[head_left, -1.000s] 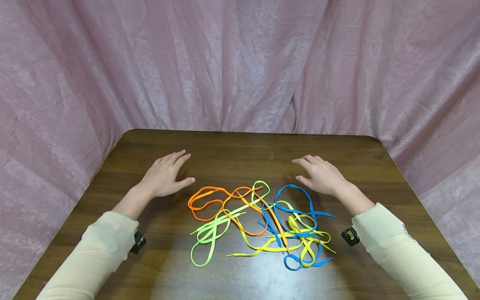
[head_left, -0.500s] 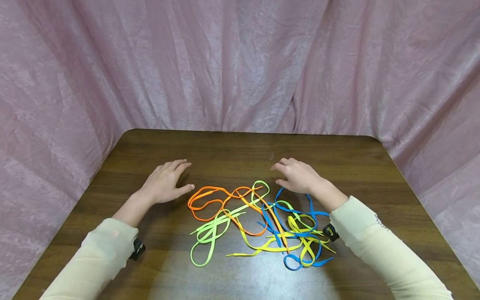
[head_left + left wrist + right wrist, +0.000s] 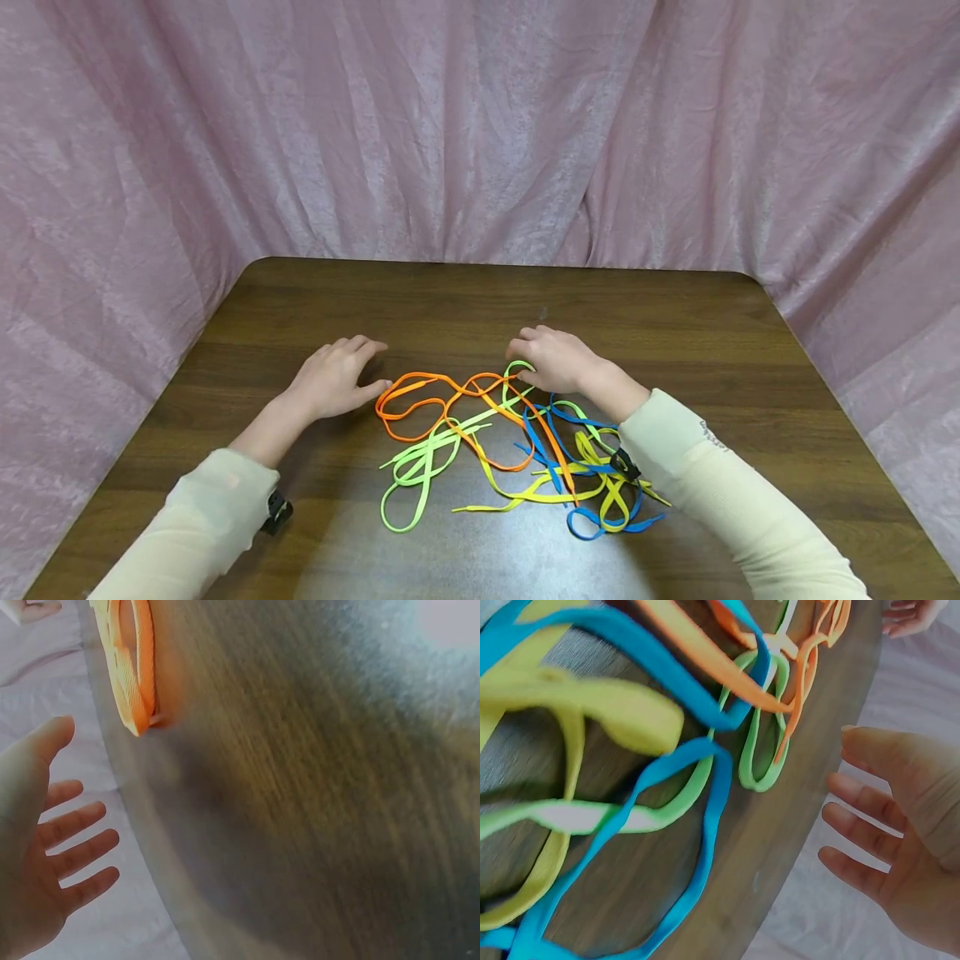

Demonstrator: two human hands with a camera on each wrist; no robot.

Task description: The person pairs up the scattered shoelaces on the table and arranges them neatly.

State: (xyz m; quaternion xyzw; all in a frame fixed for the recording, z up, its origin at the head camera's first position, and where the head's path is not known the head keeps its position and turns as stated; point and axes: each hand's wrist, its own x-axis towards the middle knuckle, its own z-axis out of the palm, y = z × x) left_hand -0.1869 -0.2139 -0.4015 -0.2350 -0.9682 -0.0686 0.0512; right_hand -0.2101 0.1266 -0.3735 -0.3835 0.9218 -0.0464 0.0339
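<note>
Tabletop [image 3: 450, 317]: wood-grain finish, smooth, with glossy glare at near centre and a duller sheen towards the far edge. Orange lace [image 3: 705, 658]: flat woven cloth, matt; fine ribbing shows in the left wrist view. Blue lace [image 3: 656, 665], yellow lace [image 3: 641, 720] and green lace [image 3: 570, 816]: similar textile, matt. Far curtain [image 3: 480, 133]: velvety cloth, creased, with soft sheen. Left sleeve [image 3: 187, 517] and right sleeve [image 3: 735, 492]: matt fabric, wrinkled.

Cream sleeves [image 3: 757, 504] with pale green cuffs [image 3: 225, 487]; small black devices [image 3: 277, 511] at both wrists
</note>
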